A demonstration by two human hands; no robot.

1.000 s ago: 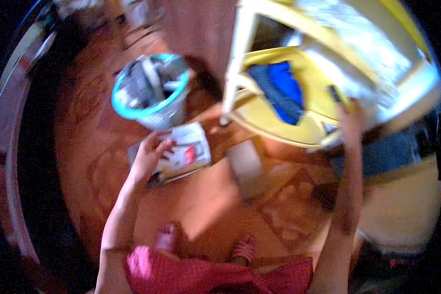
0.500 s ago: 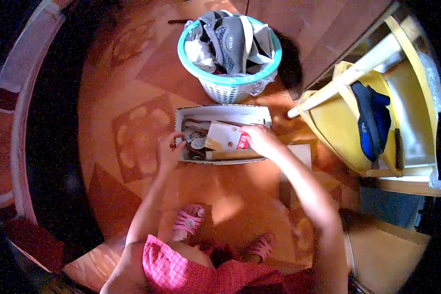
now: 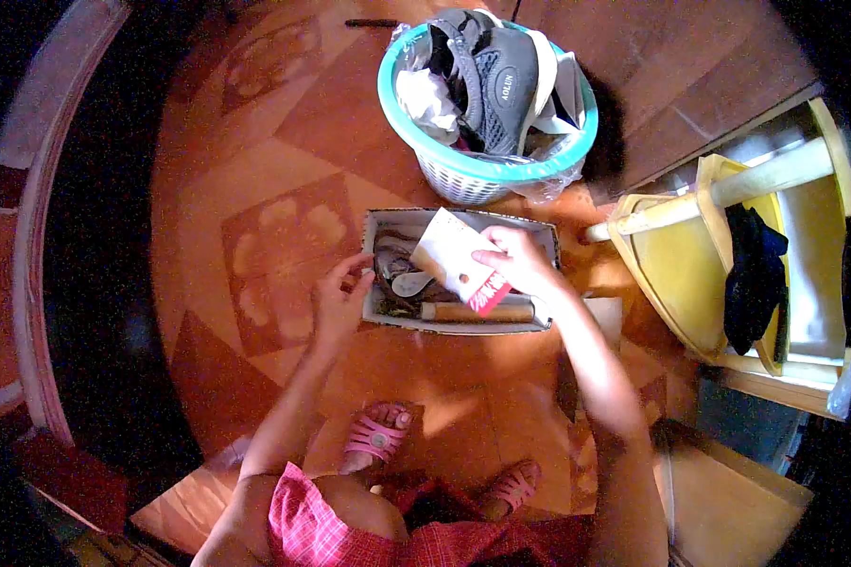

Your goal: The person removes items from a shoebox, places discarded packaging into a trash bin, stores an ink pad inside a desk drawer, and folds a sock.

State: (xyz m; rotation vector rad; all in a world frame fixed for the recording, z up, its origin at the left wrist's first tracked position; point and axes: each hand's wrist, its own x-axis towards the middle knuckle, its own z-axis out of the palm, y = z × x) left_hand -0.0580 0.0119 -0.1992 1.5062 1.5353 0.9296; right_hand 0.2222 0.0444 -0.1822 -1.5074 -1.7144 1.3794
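My right hand pinches a white card with a red printed end and a small hole. The card is tilted over an open cardboard box on the floor. At the box's left wall, my left hand has its fingers curled on the edge. Inside lie a white spoon-shaped thing, a tan bar-like piece along the near wall, and a brownish tangle at the left whose parts I cannot make out.
Behind the box stands a teal-rimmed basket filled with a grey shoe and other items. At the right, a yellow rack holds a dark shoe. My sandalled feet are close in front.
My right hand has raised and turned the card, so more of the box's inside shows. The view has shifted, and the left hand stays at the box's left edge.
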